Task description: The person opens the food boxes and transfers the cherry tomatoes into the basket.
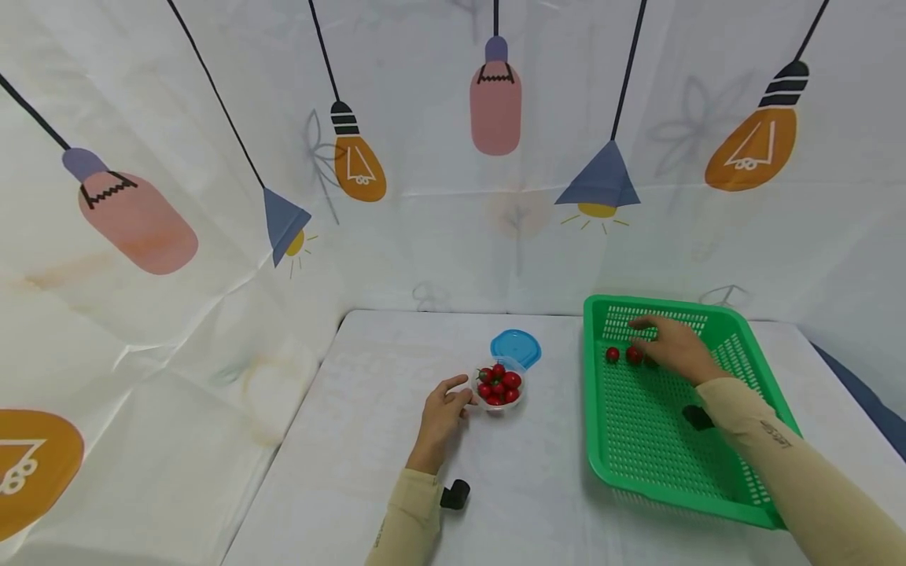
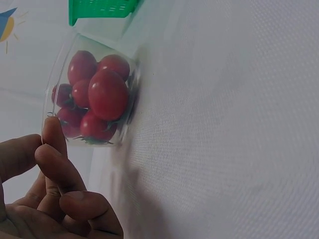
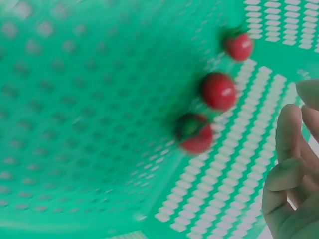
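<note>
A clear plastic container [image 2: 127, 107] filled with several red cherry tomatoes [image 1: 499, 384] stands on the white table. My left hand [image 1: 442, 417] is at its left side, thumb and a finger pinching the rim, other fingers curled below in the left wrist view. Inside the green basket [image 1: 598, 424], on the right, my right hand [image 1: 675, 350] hovers near the far end with loosely bent fingers and nothing in them. Three cherry tomatoes [image 3: 218, 91] lie in a row on the basket floor, apart from the fingers; in the head view the hand partly covers one.
A blue round lid [image 1: 516, 347] lies just behind the container. Raised walls surround the basket's floor. Behind the table hangs a white cloth [image 1: 439, 236] printed with lamps and bulbs.
</note>
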A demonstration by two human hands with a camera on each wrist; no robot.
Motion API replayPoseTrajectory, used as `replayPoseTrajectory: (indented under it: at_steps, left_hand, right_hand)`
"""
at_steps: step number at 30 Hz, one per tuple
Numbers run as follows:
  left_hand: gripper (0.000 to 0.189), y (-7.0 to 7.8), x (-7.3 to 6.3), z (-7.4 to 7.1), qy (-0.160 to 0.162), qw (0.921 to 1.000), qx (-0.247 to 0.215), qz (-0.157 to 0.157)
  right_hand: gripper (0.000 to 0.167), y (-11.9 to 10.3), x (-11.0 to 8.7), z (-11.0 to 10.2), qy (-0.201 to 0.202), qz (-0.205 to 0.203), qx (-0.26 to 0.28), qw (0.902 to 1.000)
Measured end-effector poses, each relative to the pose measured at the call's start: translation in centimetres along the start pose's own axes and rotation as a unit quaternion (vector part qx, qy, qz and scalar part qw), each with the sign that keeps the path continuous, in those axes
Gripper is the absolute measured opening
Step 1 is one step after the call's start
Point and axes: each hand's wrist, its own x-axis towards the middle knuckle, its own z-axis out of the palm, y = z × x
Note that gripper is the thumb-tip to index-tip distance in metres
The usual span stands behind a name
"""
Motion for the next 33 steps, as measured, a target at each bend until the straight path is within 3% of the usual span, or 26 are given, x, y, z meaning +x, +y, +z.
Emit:
replayPoseTrajectory:
  at_steps: [6, 11, 22, 33]
  left_hand:
    - [0.037, 0.1, -0.1, 0.0, -0.002, 1.0, 0.003, -0.002]
    - [0.037, 0.0, -0.1, -0.1, -0.001, 1.0, 0.001, -0.006]
    - [0.037, -0.4, 0.2, 0.0, 0.007, 0.9999, 0.009, -0.01]
    - [0.039, -0.6, 0.2, 0.0, 0.008, 0.9999, 0.004, -0.006]
  right_hand:
    - [0.038, -3.3, 0.4, -0.5, 0.042, -0.045, 0.019, 0.998]
    - [0.039, -5.6, 0.8, -0.6, 0.052, -0.045, 0.035, 0.997]
    - [0.038, -10.1, 1.7, 0.2, 0.051, -0.07, 0.066, 0.9941]
    - [0.034, -14.9, 2.7, 2.7, 0.024, -0.089, 0.032, 0.9953]
